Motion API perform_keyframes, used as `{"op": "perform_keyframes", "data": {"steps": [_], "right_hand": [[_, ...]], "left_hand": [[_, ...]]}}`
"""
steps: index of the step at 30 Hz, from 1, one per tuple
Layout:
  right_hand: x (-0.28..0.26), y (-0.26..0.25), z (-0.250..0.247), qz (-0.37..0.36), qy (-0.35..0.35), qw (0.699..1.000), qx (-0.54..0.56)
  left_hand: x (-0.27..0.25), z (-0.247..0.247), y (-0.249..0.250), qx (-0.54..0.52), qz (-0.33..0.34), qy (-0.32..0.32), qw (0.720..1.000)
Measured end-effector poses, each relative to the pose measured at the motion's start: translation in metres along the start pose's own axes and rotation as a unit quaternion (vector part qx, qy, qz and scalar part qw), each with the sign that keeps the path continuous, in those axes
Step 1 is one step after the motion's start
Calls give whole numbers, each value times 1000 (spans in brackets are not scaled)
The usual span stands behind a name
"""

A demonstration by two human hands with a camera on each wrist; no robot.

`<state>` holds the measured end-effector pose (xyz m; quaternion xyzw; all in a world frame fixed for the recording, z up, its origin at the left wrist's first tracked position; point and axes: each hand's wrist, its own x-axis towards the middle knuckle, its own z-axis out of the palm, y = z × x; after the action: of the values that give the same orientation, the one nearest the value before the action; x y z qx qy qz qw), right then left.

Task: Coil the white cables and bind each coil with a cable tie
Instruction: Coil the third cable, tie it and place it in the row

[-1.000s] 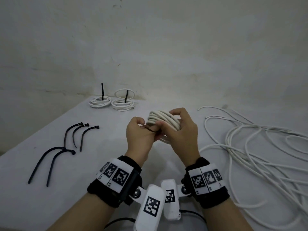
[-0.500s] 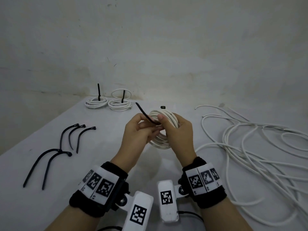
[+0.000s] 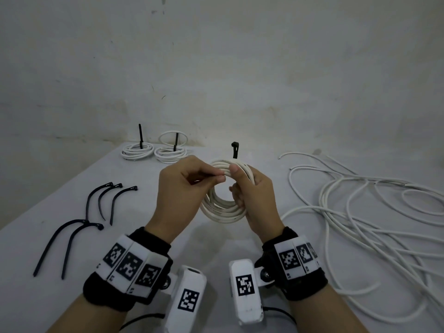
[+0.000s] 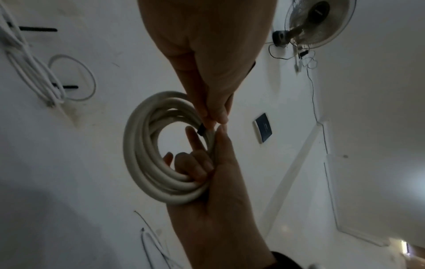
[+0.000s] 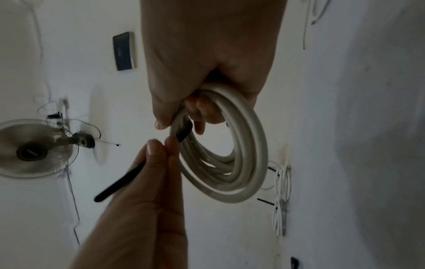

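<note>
We hold the round coil of thick white cable (image 3: 222, 203) upright in the air above the middle of the tabletop (image 3: 72, 188), so its open centre is free for threading. Our right hand (image 3: 254, 195) grips the coil's right side, thumb pressed over the top strands, which keeps the turns bunched where the black plastic cable tie (image 3: 234, 150) crosses them; its head stands up behind the coil. Our left hand (image 3: 185, 188) pinches the tie's tail between thumb and fingertips beside the coil, likely ready to bring it round to the head. Five spare black ties (image 3: 96, 212) lie within reach by the left edge, two bound white coils (image 3: 153, 151) sit parked at the far edge, and loose white cable (image 3: 372, 207) sprawls toward the right edge.
</note>
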<state>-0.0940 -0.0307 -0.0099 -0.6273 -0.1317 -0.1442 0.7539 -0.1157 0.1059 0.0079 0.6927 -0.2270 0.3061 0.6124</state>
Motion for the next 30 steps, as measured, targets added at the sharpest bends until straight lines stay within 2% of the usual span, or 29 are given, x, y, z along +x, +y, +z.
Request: {"op": "perform_keyframes", "data": {"steps": [3, 6, 8, 12, 15, 21, 25, 30], "right_hand": [[1, -1, -2, -5, 0, 1000, -11], [2, -1, -5, 8, -7, 1000, 5], [3, -2, -7, 14, -15, 1000, 15], [6, -2, -10, 27, -24, 999, 14], [7, -2, -13, 29, -16, 999, 3], [8, 2, -15, 38, -41, 998, -12], [12, 3, -23, 145, -79, 985, 51], [15, 2, -31, 198, -114, 967, 113]], "left_hand": [[5, -1, -1, 3, -25, 9, 1000], [11, -3, -7, 107, -17, 28, 994], [15, -2, -14, 141, -39, -9, 989], [17, 13, -22, 27, -120, -103, 987], [16, 26, -25, -27, -117, -86, 989], [12, 34, -39, -116, -164, -47, 978], [8, 30, -43, -139, -176, -55, 973], [4, 24, -43, -169, -192, -76, 964]]}}
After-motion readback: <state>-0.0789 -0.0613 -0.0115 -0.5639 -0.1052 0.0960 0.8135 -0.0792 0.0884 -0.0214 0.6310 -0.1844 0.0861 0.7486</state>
